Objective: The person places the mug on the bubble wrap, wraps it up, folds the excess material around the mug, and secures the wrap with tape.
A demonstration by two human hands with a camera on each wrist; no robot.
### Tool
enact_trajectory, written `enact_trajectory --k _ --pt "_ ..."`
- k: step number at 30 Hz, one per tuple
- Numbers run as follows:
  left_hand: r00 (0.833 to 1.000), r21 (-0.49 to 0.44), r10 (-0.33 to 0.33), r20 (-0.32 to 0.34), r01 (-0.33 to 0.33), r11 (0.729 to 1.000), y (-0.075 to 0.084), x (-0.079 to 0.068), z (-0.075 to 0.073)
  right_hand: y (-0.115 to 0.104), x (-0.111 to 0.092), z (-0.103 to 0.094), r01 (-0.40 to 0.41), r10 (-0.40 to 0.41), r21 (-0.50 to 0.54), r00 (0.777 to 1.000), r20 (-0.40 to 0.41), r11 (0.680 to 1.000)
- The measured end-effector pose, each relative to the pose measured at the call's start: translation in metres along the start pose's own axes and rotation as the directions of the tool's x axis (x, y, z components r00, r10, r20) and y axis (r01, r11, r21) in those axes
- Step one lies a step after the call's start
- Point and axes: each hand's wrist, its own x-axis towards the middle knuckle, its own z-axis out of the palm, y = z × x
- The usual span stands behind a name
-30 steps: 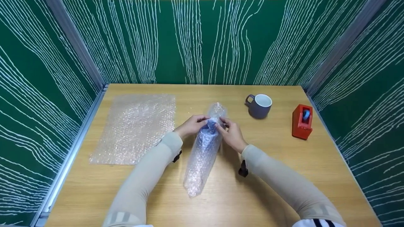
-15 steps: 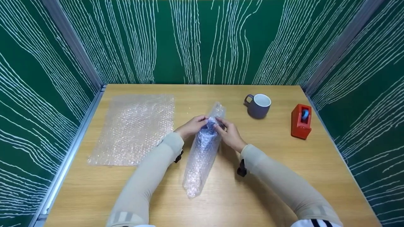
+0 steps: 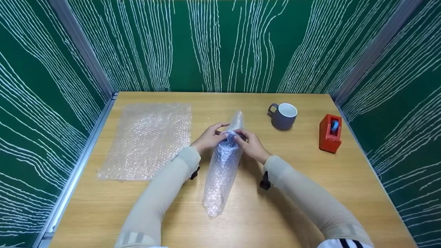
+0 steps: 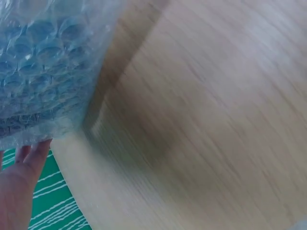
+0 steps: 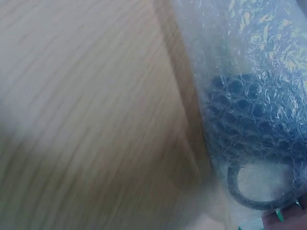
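Note:
A long roll of clear bubble wrap (image 3: 220, 182) lies lengthwise in the middle of the table. Through its layers a dark mug (image 5: 254, 115) shows in the right wrist view, its loop handle (image 5: 233, 184) near the bundle's edge. My left hand (image 3: 209, 137) grips the wrap from the left, thumb on top and index finger raised apart from it. From the right, my right hand (image 3: 254, 146) pinches the wrap around the mug with thumb and fingers. Left fingers (image 4: 36, 160) show at the wrap's edge in the left wrist view.
A flat sheet of bubble wrap (image 3: 151, 141) lies on the left of the wooden table (image 3: 275, 220). A grey mug (image 3: 283, 117) stands at the back right, and a red tape dispenser (image 3: 329, 134) sits near the right edge. Green walls (image 3: 234, 79) enclose three sides.
The left index finger has lifted away from the thumb. The roll's far tail looks narrower, and its near end has shifted slightly right. The right hand stays almost in place.

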Motion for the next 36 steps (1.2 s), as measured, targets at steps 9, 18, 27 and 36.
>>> enact_trajectory --k 9,18,27,36 --pt "0.996 0.083 0.089 -0.024 -0.087 0.993 -0.003 0.006 0.000 0.002 0.008 0.002 0.012 -0.013 0.030 1.000 0.002 0.999" --pt "0.994 0.093 0.094 -0.050 -0.089 0.992 -0.006 0.007 0.002 0.012 0.017 -0.011 -0.092 0.094 0.145 0.996 -0.010 0.985" --pt "0.992 0.077 0.071 -0.100 -0.063 0.995 -0.007 0.009 0.006 0.020 0.044 -0.030 -0.205 0.218 0.152 0.973 -0.071 0.967" --pt "0.990 0.091 0.076 -0.118 -0.065 0.994 -0.004 0.009 0.011 0.035 0.065 -0.037 -0.339 0.342 0.107 0.940 -0.011 0.935"
